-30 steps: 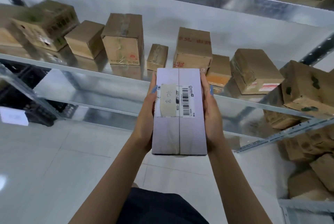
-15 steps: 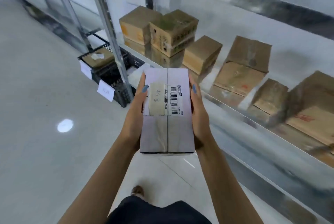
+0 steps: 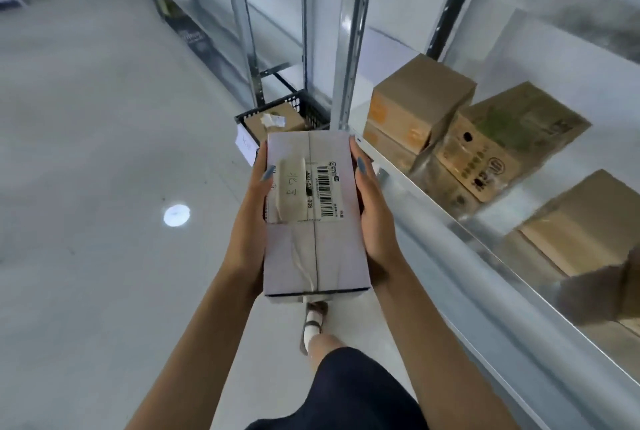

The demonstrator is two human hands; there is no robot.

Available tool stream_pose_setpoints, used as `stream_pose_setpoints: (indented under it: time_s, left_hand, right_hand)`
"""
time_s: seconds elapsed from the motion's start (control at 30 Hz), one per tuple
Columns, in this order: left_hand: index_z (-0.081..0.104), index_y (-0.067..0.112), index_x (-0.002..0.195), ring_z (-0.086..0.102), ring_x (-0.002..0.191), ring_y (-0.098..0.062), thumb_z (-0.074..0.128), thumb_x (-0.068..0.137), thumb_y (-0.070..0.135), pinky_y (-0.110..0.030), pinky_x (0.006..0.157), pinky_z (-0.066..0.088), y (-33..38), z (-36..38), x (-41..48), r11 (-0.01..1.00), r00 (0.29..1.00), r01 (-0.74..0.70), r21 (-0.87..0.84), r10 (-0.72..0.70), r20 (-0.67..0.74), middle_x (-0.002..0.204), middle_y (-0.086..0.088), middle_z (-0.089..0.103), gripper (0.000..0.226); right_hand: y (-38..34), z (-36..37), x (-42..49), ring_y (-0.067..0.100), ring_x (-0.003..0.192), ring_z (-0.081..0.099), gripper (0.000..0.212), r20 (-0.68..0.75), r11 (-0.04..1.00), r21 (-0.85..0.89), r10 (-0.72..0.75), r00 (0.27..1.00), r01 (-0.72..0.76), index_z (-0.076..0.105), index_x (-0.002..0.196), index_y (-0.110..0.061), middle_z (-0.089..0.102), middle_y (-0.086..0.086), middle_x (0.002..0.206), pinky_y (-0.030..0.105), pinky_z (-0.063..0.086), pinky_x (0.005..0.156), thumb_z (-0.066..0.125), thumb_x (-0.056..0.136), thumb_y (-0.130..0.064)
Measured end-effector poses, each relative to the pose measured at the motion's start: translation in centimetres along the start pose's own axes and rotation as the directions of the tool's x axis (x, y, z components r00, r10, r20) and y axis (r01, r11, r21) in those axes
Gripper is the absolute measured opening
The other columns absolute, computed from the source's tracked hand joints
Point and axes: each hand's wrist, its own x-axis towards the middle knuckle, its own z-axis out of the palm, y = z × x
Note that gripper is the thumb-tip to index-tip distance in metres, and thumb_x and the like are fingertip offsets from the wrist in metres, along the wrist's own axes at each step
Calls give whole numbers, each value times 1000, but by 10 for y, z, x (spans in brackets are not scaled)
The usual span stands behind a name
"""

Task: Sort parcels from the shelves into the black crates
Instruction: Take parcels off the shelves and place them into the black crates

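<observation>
we clamp the pale parcel (image 3: 313, 218) between left hand (image 3: 250, 221) and right hand (image 3: 375, 218); the black crate (image 3: 277, 114) at centre frame already holds one box, and the brown boxes (image 3: 485, 128) on the right remain.

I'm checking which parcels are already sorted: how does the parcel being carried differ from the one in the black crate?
The carried parcel is pale and long; the crate parcel is brown cardboard. The carried parcel is gripped between left hand and right hand; the crate parcel lies in the black crate. The carried parcel shows a barcode label; the crate parcel a crumpled white slip. Both are closed boxes.
</observation>
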Motion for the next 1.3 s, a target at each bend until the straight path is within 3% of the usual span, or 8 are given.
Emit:
stream_pose_setpoints:
  time_s: [0.2,0.4,0.53,0.63,0.8,1.0,1.13,1.3]
  left_hand:
    - [34,13,145,57,102,-27,28,104,18,-39,79,50,34,-76,138,999,996,-45,-16,43,-73,115,-14,55,42]
    - [37,25,147,60,114,-27,34,100,17,-35,82,55,72,-145,258,994,985,-79,-76,66,-160,134,-15,55,48]
    - [35,31,147,64,112,-26,39,91,16,-33,79,57,85,-198,332,994,979,-63,-89,44,-201,136,-10,57,58]
    - [34,32,147,63,114,-24,40,88,14,-30,78,57,95,-243,397,999,980,-34,-38,26,-197,136,-6,58,62]
    - [31,32,149,64,111,-25,32,92,7,-30,77,57,120,-325,516,998,996,59,-36,-61,-67,137,-9,56,62]
    - [33,29,146,61,110,-27,35,84,6,-33,78,57,133,-381,651,981,968,190,46,-195,160,131,-8,58,66]
    - [19,24,153,62,113,-24,39,88,6,-34,82,58,114,-389,718,956,917,272,109,-292,270,126,2,63,70]
    - [23,29,143,66,108,-13,40,95,4,-27,79,57,79,-381,787,931,860,301,207,-359,363,116,21,67,57]
  right_hand:
    - [17,46,166,-22,100,56,46,102,1000,-21,-9,995,11,22,151,-9,44,-11,141,5,45,82,24,105,-10]
    - [23,95,314,7,128,49,51,182,998,63,8,983,-19,20,154,-14,33,3,156,21,44,105,32,104,-20]
    - [43,121,402,0,117,58,49,179,994,97,28,984,-46,24,152,-15,46,-3,146,21,49,96,34,103,-19]
    - [63,147,471,3,120,56,51,104,996,76,35,994,-43,25,151,-14,41,3,151,22,49,97,36,102,-22]
    - [95,196,591,21,147,26,73,-37,998,10,60,998,-60,20,155,-23,23,-1,161,52,20,120,47,91,-46]
    - [117,214,696,28,144,33,63,-234,984,171,94,968,-54,18,155,-26,29,6,159,58,27,115,42,98,-36]
    - [127,200,741,27,139,41,59,-418,973,230,106,902,-8,20,153,-31,30,4,158,55,36,111,40,98,-30]
    - [148,167,782,26,134,47,50,-541,989,140,44,840,39,19,153,-32,36,2,155,35,53,97,31,105,-28]
